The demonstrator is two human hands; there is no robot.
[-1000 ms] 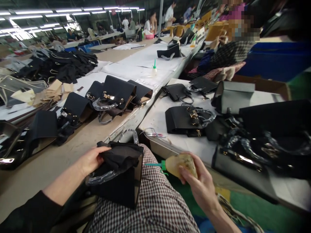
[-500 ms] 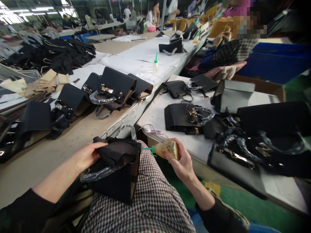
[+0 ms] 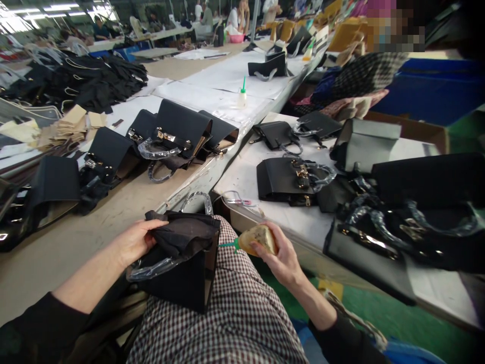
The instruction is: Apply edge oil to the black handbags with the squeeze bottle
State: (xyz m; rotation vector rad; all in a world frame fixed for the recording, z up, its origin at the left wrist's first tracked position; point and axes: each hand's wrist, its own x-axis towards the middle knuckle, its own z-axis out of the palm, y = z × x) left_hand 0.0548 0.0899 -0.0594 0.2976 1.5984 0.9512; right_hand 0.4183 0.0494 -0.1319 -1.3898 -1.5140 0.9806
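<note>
While the left hand (image 3: 132,245) pinches the black bag (image 3: 172,288) at its mouth, thumb laid over the loose lining (image 3: 189,233) and the other fingers mostly hidden, the right hand (image 3: 278,253) is closed around the fat end of a squeeze bottle (image 3: 257,240). The bag sits tilted on the checked cloth (image 3: 231,313) over the lap, just to the right of the left hand. From the right hand, the bottle's thin green nozzle (image 3: 227,244) points left towards the bag's open side (image 3: 211,263); whether its tip touches I cannot tell.

The bag looks light, with stiff flat walls that should keep their shape, but its lining seems thin and floppy, likely to slide or bunch under the thumb. A firmer hold would be the wall edge just below the left hand, with wall and lining gripped together. The near handle (image 3: 151,271), beside the left hand's fingertips, is wrapped in clear plastic and would probably slip; the far handle (image 3: 199,199), beyond that hand, looks the same.

The bottle appears soft and light, so a hard squeeze could push out too much; its rounded rear, where the right hand is, seems the right place to hold, well behind the slender, easily bent nozzle.
</note>
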